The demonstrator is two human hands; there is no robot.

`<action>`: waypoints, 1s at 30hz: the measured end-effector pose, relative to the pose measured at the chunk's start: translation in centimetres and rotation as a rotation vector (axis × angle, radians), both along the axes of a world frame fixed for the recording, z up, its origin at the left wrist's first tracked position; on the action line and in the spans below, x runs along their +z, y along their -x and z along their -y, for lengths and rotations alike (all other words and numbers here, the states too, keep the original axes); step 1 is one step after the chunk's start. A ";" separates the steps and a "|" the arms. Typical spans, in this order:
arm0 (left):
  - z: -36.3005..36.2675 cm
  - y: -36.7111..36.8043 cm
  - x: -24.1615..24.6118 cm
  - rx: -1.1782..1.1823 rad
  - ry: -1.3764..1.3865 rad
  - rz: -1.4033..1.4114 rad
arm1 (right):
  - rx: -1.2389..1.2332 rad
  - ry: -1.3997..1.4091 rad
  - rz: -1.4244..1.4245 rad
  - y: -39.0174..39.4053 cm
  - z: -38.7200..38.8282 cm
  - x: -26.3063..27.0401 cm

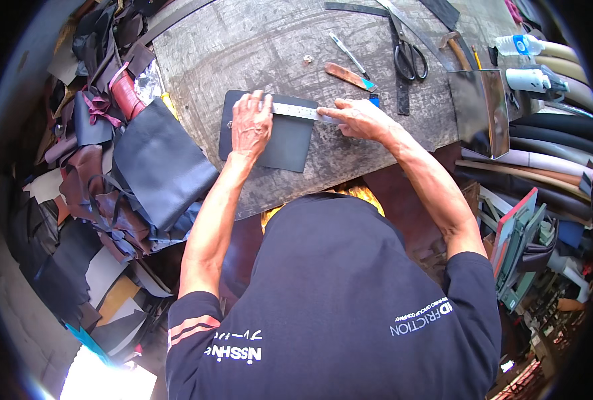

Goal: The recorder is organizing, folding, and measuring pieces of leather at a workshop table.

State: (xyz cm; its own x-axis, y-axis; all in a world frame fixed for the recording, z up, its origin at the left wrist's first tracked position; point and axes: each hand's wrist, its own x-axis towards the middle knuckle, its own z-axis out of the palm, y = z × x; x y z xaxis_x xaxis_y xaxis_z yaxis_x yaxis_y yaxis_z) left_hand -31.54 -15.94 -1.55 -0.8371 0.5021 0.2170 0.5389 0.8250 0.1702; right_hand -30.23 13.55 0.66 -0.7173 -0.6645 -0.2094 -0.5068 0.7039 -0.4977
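A steel ruler (295,111) lies across a flat black leather piece (285,147) near the bench's front edge. My left hand (250,122) holds the ruler's left end down against the leather, its fingertips reaching the far edge. That end of the ruler is hidden under the fingers. With the forefinger stretched along the top, my right hand (364,119) grips the ruler's right end, beyond the leather's right side. A small shiny metal fitting (229,124) shows on the leather, left of my left hand.
Beyond my hands on the workbench (271,50) lie a cutter knife (349,76), a pen (349,55), scissors (409,57) and a hammer (457,50). A metal-like box (479,110) stands at right. Leather scraps (96,175) crowd the left; rolled material (551,145) fills the right.
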 end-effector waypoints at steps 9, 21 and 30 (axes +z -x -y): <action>-1.6 2.0 1.2 -0.304 0.117 0.189 | -0.020 0.015 -0.058 -0.6 1.2 0.8; 0.6 -9.5 2.8 -0.186 0.043 0.202 | -0.045 0.045 -0.012 -11.2 4.5 2.0; 2.0 -10.5 1.7 -0.185 0.072 0.209 | -0.040 0.004 0.012 -11.7 5.9 1.8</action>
State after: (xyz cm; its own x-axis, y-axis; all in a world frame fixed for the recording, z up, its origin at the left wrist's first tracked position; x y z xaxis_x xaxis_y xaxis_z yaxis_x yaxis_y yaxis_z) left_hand -20.99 -17.97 0.15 -0.7525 0.6585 0.0073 0.6409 0.7298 0.2381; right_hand -18.52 7.66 2.45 -0.7407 -0.6364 -0.2151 -0.4726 0.7212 -0.5065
